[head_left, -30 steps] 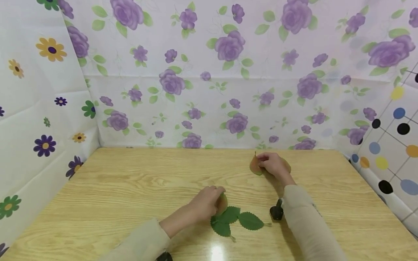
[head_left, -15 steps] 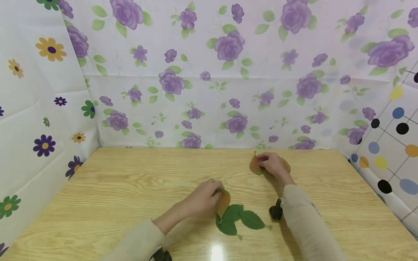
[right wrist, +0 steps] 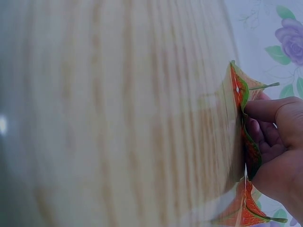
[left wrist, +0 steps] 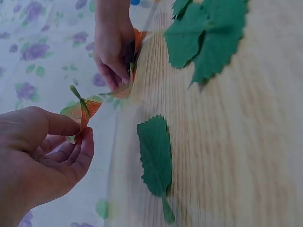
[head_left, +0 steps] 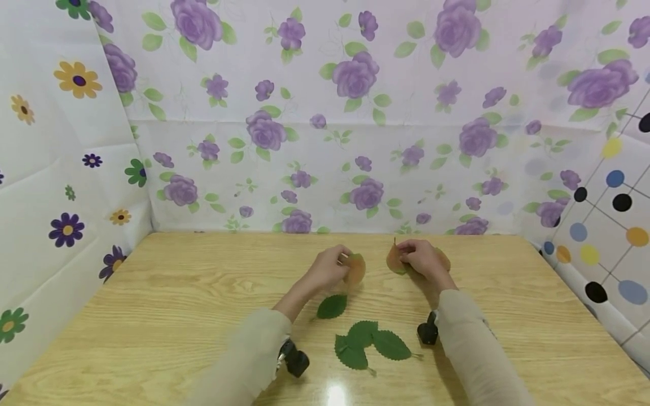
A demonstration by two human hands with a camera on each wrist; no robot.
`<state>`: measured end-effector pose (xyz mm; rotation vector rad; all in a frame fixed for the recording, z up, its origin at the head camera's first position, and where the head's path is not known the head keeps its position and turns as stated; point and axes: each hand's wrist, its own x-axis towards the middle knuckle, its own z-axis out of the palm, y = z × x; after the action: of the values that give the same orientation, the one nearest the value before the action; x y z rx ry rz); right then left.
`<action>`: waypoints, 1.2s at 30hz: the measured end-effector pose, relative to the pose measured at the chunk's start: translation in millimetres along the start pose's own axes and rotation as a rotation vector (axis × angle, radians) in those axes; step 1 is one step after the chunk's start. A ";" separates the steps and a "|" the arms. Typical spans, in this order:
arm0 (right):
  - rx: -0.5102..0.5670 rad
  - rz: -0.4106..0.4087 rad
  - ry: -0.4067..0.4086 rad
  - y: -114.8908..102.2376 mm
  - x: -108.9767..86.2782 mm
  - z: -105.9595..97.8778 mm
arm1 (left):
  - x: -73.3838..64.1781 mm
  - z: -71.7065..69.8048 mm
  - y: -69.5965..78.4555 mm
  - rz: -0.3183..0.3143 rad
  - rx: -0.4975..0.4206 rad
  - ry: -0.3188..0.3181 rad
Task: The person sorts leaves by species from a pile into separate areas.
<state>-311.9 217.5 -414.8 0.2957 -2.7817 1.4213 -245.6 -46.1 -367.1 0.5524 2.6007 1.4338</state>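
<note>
My left hand point(head_left: 327, 268) pinches an orange-and-green artificial leaf point(head_left: 358, 269) between thumb and fingers, over the far half of the table. The left wrist view shows this leaf point(left wrist: 78, 112) with its short stem pointing up. To the right, my right hand point(head_left: 422, 257) holds another orange leaf point(head_left: 394, 260) low at the table, thumb against its edge in the right wrist view. A further orange leaf point(head_left: 443, 259) lies just right of that hand, partly hidden by it. Nearer than my left hand, a single green leaf point(head_left: 332, 306) lies on the wood.
Several green leaves point(head_left: 363, 332) lie overlapping at the near middle of the wooden table point(head_left: 203, 293). Floral cloth point(head_left: 315, 158) rises behind the far edge, with patterned cloths at both sides. A black wrist camera point(head_left: 428, 332) hangs at my right sleeve.
My left hand has carried its orange leaf away from the green leaves toward the far edge, nearer my right hand. The single green leaf has come into view. My right hand stays put.
</note>
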 end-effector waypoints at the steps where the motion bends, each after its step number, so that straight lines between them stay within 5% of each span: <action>1: 0.001 0.000 0.002 0.2 0.1 -0.1 | 4.1 1.4 0.0 -0.013 -0.012 0.008; 14: -0.013 -0.019 -0.005 -1.4 1.3 1.6 | 40.5 16.4 -10.4 -0.076 -0.058 0.071; 25: -0.013 0.000 0.000 2.0 2.2 1.9 | 70.2 32.4 -17.6 -0.106 0.053 0.151; 36: -0.032 0.007 0.019 3.0 2.0 2.4 | 83.1 44.0 -7.9 -0.134 0.157 0.098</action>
<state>-314.2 217.0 -418.5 0.2709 -2.7899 1.3728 -312.4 15.8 -391.9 0.3241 2.7839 1.2546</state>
